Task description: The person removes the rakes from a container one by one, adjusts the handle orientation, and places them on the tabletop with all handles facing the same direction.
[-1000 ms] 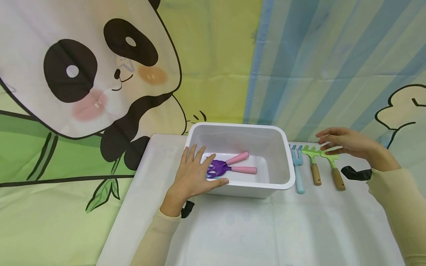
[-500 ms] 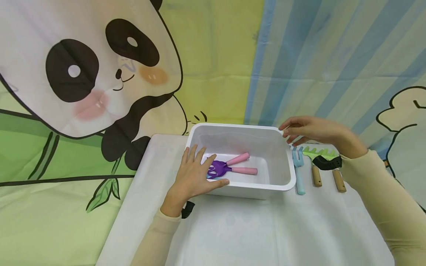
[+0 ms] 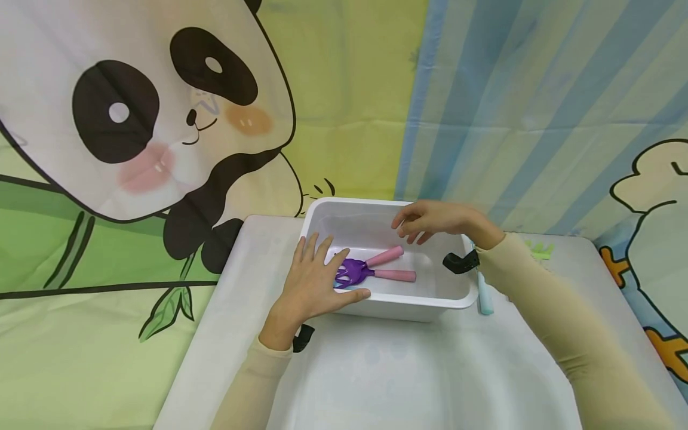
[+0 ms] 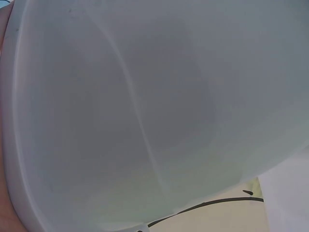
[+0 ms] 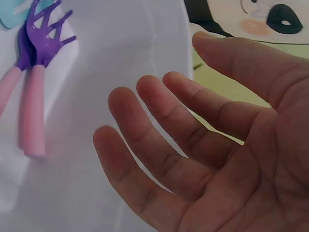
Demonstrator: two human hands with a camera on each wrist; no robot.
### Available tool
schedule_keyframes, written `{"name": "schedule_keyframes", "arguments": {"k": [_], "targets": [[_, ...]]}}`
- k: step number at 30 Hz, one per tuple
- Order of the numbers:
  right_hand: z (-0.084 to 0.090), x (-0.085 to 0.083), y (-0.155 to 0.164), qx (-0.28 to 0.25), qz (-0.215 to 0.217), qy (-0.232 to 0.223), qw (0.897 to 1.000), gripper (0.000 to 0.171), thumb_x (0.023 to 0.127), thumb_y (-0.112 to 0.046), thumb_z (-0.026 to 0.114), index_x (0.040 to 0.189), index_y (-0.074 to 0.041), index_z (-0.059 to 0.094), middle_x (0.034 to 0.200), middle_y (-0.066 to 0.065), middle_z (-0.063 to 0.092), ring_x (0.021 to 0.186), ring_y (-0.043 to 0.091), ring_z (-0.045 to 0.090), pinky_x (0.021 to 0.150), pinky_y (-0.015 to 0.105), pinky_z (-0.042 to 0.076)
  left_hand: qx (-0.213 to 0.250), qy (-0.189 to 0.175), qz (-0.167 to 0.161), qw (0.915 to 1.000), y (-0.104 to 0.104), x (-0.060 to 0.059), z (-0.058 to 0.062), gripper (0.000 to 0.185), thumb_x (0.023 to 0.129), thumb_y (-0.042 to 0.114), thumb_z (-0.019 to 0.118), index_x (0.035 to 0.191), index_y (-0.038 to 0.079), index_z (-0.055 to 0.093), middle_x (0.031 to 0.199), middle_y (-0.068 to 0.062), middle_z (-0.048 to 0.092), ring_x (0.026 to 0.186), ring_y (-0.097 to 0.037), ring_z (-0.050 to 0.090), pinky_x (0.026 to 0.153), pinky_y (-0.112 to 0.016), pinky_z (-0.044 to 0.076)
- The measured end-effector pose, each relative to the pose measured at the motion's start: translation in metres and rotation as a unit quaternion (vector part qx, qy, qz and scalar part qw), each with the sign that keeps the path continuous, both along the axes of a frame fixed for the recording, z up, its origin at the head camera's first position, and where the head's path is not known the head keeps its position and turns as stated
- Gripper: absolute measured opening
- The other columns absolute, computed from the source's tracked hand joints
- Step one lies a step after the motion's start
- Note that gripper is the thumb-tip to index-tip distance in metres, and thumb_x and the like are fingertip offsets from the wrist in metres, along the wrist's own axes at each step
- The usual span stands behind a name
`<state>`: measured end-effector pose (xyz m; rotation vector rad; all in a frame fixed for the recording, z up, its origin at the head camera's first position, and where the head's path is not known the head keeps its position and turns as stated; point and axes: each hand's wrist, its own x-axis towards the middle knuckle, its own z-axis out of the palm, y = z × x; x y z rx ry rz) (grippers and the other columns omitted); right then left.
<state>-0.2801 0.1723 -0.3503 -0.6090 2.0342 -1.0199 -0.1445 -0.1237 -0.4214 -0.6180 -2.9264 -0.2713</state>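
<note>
A: What lies in the white bin?

B: Two purple forks with pink handles, side by side on its floor. The heads point to the left end and the handles run to the right. In the right wrist view the same pair lies with a pale blue piece just beside the tines at the top edge.

A: Where is the right hand?

B: Over the open bin, above its far right part. The fingers are spread and only loosely bent, palm toward the wrist camera, and they have hold of nothing. The hand is near the pink handles but apart from them.

A: And the left hand?

B: It rests on the bin's near left corner. The fingers lie straight over the rim and the thumb lies along the front edge; it presses rather than grips. The left wrist view shows only the bin's white wall close up.

A: What stands around the bin?

B: It sits on a white table. A light blue tool lies just right of the bin, partly behind the right sleeve, and a bit of a green one shows past that arm. A panda backdrop hangs behind.
</note>
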Motion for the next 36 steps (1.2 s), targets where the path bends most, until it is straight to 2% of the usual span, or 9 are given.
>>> {"name": "schedule_keyframes", "arguments": {"k": [8, 11, 16, 20, 22, 25, 29, 33, 36], "targets": [[-0.043, -0.013, -0.037, 0.056, 0.009, -0.023, 0.998, 0.026, 0.098, -0.014, 0.062, 0.12, 0.001, 0.063, 0.115, 0.022, 0.062, 0.106, 0.042, 0.06, 0.088, 0.05, 0.054, -0.006, 0.001, -0.001, 1.0, 0.0, -0.001, -0.001, 0.106, 0.075, 0.096, 0.028, 0.144, 0.02, 0.056, 0.155, -0.019, 0.036, 0.148, -0.043, 0.012, 0.118, -0.056, -0.001], [-0.058, -0.017, -0.045, 0.083, 0.029, -0.018, 0.996, 0.025, 0.096, -0.014, 0.064, 0.118, -0.001, 0.066, 0.113, 0.022, 0.065, 0.104, 0.041, 0.062, 0.083, 0.046, 0.056, -0.008, 0.0, 0.0, 1.0, 0.0, -0.001, -0.001, 0.106, 0.075, 0.096, 0.027, 0.144, 0.021, 0.056, 0.155, -0.019, 0.036, 0.148, -0.043, 0.012, 0.118, -0.057, -0.001], [-0.078, -0.024, -0.054, 0.099, 0.082, 0.056, 0.99, 0.035, 0.094, -0.012, 0.065, 0.127, 0.001, 0.063, 0.114, 0.02, 0.066, 0.099, 0.035, 0.061, 0.085, 0.046, 0.053, -0.014, 0.002, 0.0, 0.9999, -0.001, -0.002, -0.001, 0.105, 0.075, 0.095, 0.028, 0.144, 0.021, 0.055, 0.156, -0.019, 0.036, 0.148, -0.043, 0.013, 0.118, -0.057, 0.0], [-0.089, -0.028, -0.059, 0.094, 0.107, 0.122, 0.982, 0.042, 0.093, -0.009, 0.065, 0.132, 0.005, 0.058, 0.126, 0.022, 0.061, 0.115, 0.033, 0.058, 0.099, 0.045, 0.047, -0.015, 0.004, 0.0, 0.9999, -0.002, -0.001, -0.001, 0.104, 0.076, 0.095, 0.03, 0.144, 0.021, 0.056, 0.156, -0.019, 0.036, 0.148, -0.043, 0.014, 0.118, -0.057, 0.0], [-0.094, -0.028, -0.06, 0.098, 0.111, 0.132, 0.98, 0.042, 0.093, -0.008, 0.065, 0.132, 0.006, 0.057, 0.131, 0.025, 0.059, 0.122, 0.035, 0.055, 0.102, 0.045, 0.045, -0.013, 0.005, -0.001, 0.9999, -0.002, -0.001, -0.001, 0.104, 0.076, 0.095, 0.031, 0.144, 0.021, 0.056, 0.156, -0.019, 0.036, 0.148, -0.044, 0.014, 0.118, -0.057, 0.0], [-0.1, -0.027, -0.06, 0.115, 0.112, 0.122, 0.98, 0.043, 0.093, -0.007, 0.065, 0.133, 0.006, 0.056, 0.132, 0.027, 0.057, 0.123, 0.036, 0.054, 0.101, 0.043, 0.047, -0.012, 0.005, -0.002, 0.9999, -0.002, -0.001, -0.001, 0.104, 0.075, 0.095, 0.031, 0.144, 0.021, 0.056, 0.156, -0.019, 0.035, 0.148, -0.044, 0.014, 0.118, -0.058, 0.001], [-0.108, -0.025, -0.06, 0.149, 0.111, 0.112, 0.976, 0.044, 0.091, -0.009, 0.067, 0.133, 0.003, 0.058, 0.128, 0.024, 0.06, 0.111, 0.029, 0.06, 0.087, 0.036, 0.052, -0.015, 0.004, 0.0, 0.9999, -0.001, -0.001, -0.001, 0.105, 0.075, 0.095, 0.03, 0.144, 0.021, 0.055, 0.156, -0.018, 0.035, 0.148, -0.043, 0.014, 0.118, -0.058, 0.002], [-0.115, -0.021, -0.063, 0.194, 0.13, 0.105, 0.967, 0.04, 0.089, -0.01, 0.07, 0.129, -0.004, 0.062, 0.125, 0.019, 0.062, 0.096, 0.021, 0.062, 0.079, 0.032, 0.052, -0.013, 0.002, 0.001, 0.9999, -0.001, -0.001, -0.001, 0.105, 0.075, 0.095, 0.031, 0.145, 0.021, 0.055, 0.157, -0.018, 0.034, 0.148, -0.043, 0.013, 0.118, -0.057, 0.001], [-0.116, -0.017, -0.066, 0.22, 0.146, 0.098, 0.96, 0.037, 0.088, -0.007, 0.069, 0.124, -0.008, 0.065, 0.124, 0.016, 0.062, 0.095, 0.02, 0.06, 0.081, 0.031, 0.05, -0.01, 0.001, 0.0, 1.0, 0.0, -0.001, 0.0, 0.104, 0.075, 0.095, 0.031, 0.144, 0.021, 0.056, 0.156, -0.019, 0.034, 0.148, -0.044, 0.014, 0.118, -0.057, 0.001]]}}
